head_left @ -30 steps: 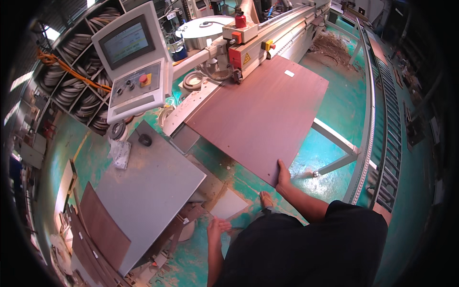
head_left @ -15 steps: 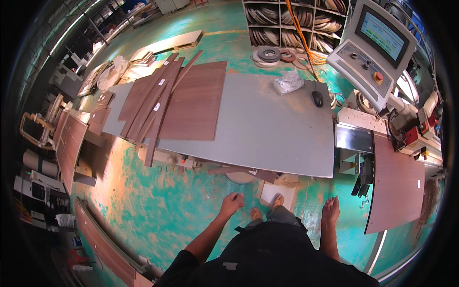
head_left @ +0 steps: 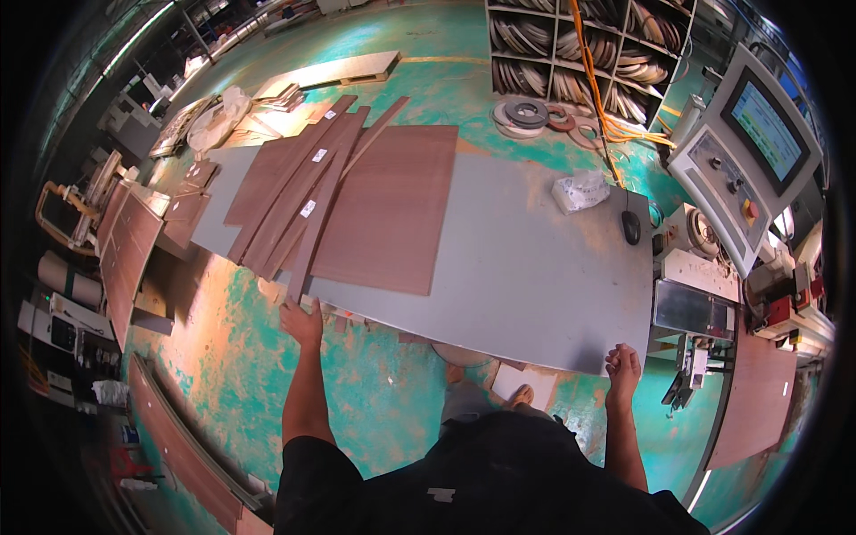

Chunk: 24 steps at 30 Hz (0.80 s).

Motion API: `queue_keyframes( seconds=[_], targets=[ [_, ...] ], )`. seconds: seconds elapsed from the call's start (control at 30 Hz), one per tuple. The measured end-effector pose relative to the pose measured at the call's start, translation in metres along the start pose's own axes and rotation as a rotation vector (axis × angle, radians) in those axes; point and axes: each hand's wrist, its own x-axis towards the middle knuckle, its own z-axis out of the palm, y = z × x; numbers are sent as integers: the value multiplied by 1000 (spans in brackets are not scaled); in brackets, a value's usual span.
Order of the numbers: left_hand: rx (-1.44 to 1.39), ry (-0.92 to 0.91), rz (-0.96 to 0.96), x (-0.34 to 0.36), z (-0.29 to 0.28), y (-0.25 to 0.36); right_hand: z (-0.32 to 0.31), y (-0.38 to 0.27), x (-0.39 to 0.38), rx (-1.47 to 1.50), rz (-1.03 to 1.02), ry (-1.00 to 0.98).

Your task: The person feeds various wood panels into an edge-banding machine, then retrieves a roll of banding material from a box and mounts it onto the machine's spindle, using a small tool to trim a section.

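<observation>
My left hand (head_left: 300,316) grips the lower end of a long brown strip (head_left: 308,250) at the near edge of the grey table (head_left: 526,267). This strip lies among other strips with white labels and a wider brown panel (head_left: 392,214) on the table's left half. My right hand (head_left: 622,364) has its fingers curled with nothing visible in them, over the near right edge of the table. A crumpled plastic packet (head_left: 580,193) and a black mouse (head_left: 630,227) lie toward the table's back right.
A control console (head_left: 740,152) stands at the right beside an edge-banding machine (head_left: 794,285) with a brown board (head_left: 758,401) on it. A rack of coiled edging (head_left: 588,53) is behind the table. Pallets, stacked boards (head_left: 129,259) and a leaning panel (head_left: 178,437) are at the left.
The view has swung from the machine round to the grey table. My right hand has let go of the board on the machine, and my left hand has moved left and taken hold of a strip.
</observation>
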Motion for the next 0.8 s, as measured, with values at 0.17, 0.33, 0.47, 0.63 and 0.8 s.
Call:
queue_keyframes(
  seconds=[0.17,0.33,0.47,0.63,0.8],
  targets=[
    [-12,-249,-37,52,36,-42,60,-3,-11,35,-18,61],
    [-498,-533,-25,70,49,-64,118,22,-30,24,-16,104],
    [-1382,-1216,-692,63,-27,-34,162,25,-36,-66,-35,49],
    [-1882,-1392,-918,33,-57,4,204,22,-31,-144,-85,-6],
    [-1916,-1458,-776,20,-92,41,248,15,-25,-146,-123,-99]
  ],
)
